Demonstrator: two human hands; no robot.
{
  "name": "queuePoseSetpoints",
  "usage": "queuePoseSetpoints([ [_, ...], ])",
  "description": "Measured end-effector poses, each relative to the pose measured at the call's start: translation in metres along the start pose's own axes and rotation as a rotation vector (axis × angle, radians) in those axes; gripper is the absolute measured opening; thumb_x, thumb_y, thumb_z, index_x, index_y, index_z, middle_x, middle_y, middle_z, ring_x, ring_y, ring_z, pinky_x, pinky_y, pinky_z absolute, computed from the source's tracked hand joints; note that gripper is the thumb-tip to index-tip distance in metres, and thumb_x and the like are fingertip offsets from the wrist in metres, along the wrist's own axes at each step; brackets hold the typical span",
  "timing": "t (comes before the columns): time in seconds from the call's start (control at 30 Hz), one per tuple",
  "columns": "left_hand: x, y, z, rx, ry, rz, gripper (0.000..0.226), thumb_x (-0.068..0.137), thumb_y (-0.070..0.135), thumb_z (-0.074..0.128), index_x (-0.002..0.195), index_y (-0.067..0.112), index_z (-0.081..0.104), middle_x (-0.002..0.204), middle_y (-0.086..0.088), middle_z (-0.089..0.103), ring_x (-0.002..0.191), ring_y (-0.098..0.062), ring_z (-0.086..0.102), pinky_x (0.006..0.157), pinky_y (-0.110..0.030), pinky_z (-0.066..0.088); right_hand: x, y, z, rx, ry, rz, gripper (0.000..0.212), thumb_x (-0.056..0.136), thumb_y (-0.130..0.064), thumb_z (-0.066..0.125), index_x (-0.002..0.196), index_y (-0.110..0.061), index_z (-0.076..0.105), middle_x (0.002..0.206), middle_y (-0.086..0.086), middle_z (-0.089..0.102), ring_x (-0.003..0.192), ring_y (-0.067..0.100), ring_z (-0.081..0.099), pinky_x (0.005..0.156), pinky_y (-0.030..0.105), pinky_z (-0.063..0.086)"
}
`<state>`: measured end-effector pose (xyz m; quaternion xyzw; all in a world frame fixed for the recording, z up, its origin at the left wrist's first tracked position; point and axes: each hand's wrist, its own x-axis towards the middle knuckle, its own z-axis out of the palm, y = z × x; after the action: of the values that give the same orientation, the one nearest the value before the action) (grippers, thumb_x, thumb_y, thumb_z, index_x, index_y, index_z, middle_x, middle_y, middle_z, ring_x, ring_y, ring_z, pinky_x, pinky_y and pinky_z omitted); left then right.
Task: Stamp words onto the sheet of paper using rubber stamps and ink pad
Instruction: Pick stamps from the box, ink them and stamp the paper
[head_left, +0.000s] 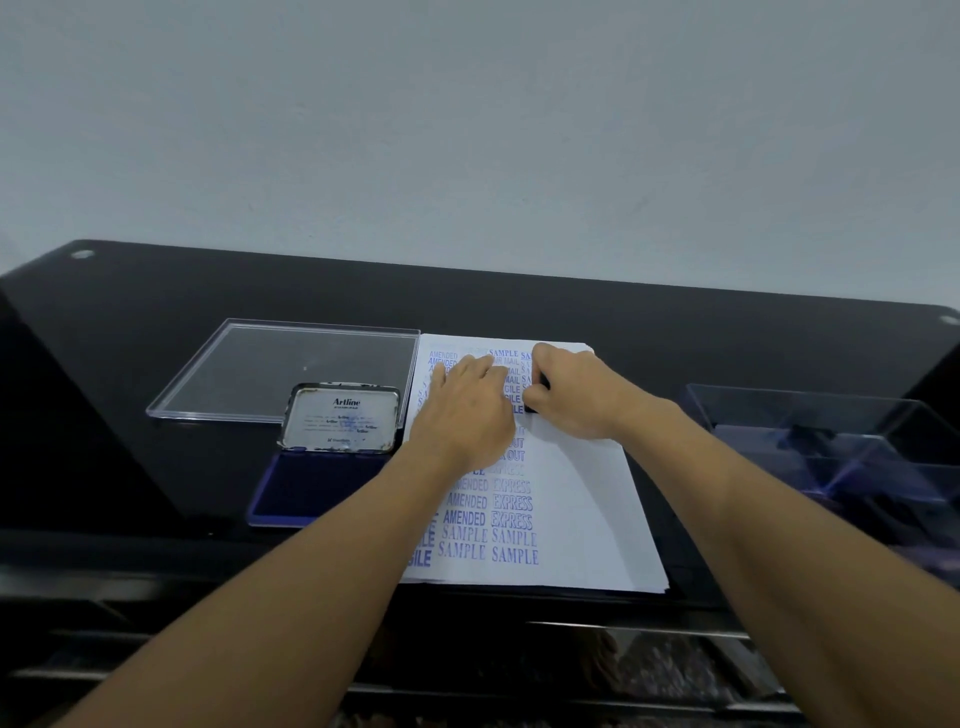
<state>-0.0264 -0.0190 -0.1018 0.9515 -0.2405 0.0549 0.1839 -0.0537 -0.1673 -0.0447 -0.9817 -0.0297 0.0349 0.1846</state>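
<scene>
Two hands meet on the far half of the paper, seen from the head camera. The paper is a white rectangle lying flat on the glossy black counter, its long axis running away from the person. Blue stamped words (AMENDED, EXPRESS, SAMPLE) read upright from the near edge.

The left hand lies palm down on it, its fingers straight and pressing the sheet. The right hand is curled just beside it, gripping a small black stamp against the paper. Only dark slivers of the stamp show between thumb and fingers, so its long axis cannot be told.

Left of the paper sits an open ink pad, a dark blue rectangle whose worn metal lid, labelled Artline, stands tilted up. Beyond it lies a flat clear plastic tray, its right edge just beside the paper. A clear plastic box sits to the right, its dark contents blurred.
</scene>
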Motion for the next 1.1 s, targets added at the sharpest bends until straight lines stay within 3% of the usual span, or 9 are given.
queuePoseSetpoints([
  [0.27,0.0,-0.001,0.002,-0.014,0.008,0.003,0.043,0.098,0.017,0.031,0.14,0.013,0.044,0.146,-0.002,0.041,0.138,-0.019,0.029,0.121,-0.05,0.01,-0.004,-0.001,0.008,0.075,0.084,0.02,0.017,0.095,-0.02,0.046,0.082,-0.014,0.039,0.076,0.007,0.054,0.062,0.021,0.041,0.055,0.033,0.034],
  [0.73,-0.001,0.0,0.002,-0.014,0.005,-0.003,0.043,0.099,0.019,0.031,0.14,0.012,0.044,0.148,-0.003,0.04,0.139,-0.02,0.029,0.121,-0.05,0.011,-0.001,0.0,0.009,0.086,0.085,0.005,0.016,0.096,-0.02,0.049,0.084,-0.013,0.042,0.083,0.011,0.061,0.063,0.019,0.043,0.055,0.032,0.037],
  [0.9,-0.001,0.0,0.002,-0.009,0.002,-0.005,0.045,0.1,0.02,0.031,0.143,0.013,0.041,0.153,-0.004,0.036,0.142,-0.02,0.026,0.121,-0.05,0.01,-0.006,-0.001,0.014,0.081,0.123,0.01,0.023,0.096,-0.017,0.048,0.078,-0.018,0.033,0.072,0.006,0.051,0.058,0.019,0.038,0.051,0.031,0.03],
  [1.1,-0.001,-0.001,0.002,-0.002,-0.001,0.004,0.045,0.1,0.02,0.031,0.142,0.013,0.042,0.151,-0.004,0.037,0.14,-0.021,0.028,0.12,-0.049,0.015,-0.005,-0.001,0.014,0.089,0.121,0.021,0.019,0.095,-0.018,0.048,0.081,-0.016,0.035,0.076,0.009,0.055,0.06,0.02,0.039,0.052,0.032,0.033],
])
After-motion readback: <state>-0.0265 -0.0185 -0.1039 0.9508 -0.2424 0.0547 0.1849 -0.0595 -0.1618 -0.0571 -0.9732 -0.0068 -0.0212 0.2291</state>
